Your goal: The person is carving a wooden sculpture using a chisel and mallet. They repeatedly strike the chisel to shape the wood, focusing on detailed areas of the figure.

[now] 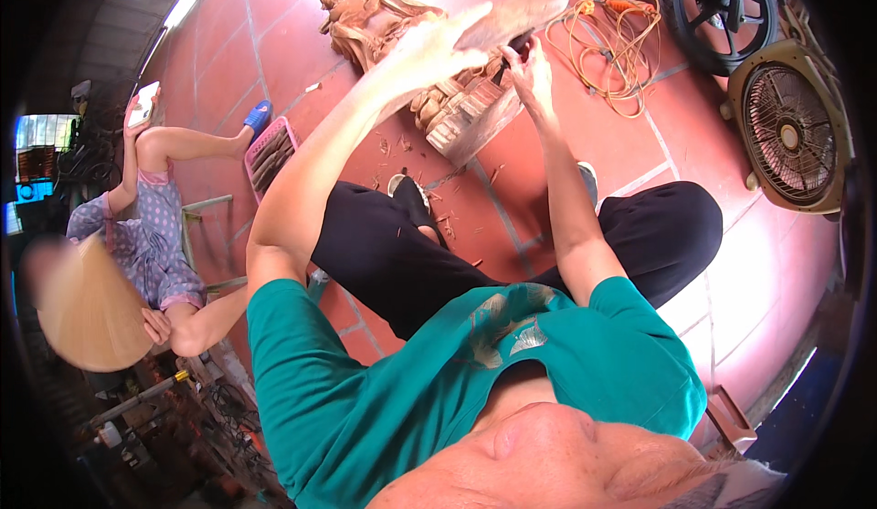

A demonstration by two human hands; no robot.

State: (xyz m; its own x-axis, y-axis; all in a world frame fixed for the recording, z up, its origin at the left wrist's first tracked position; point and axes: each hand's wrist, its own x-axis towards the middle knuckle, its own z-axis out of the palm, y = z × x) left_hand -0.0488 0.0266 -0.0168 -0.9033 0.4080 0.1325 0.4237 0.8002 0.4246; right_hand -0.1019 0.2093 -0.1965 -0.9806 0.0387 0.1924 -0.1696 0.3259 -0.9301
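Note:
My left hand [437,50] reaches over a carved wooden figure [365,23], its thumb and fingers around one end of a flat wooden board [523,15]. The board points away to the right. Just below it, my right hand [533,79] has its fingers bent together at a small dark thing, too hidden to name. Under both hands lies the figure's lower part, with stepped carving and a flat pale side. Bright light washes out part of my left hand.
Wood shavings lie on the red tiles by my feet. An orange cable [614,52] lies coiled at the far right, near a black wheel [717,6] and a box fan [793,130]. At left, a person in a conical hat [96,308] sits by a pink basket [285,134] of tools.

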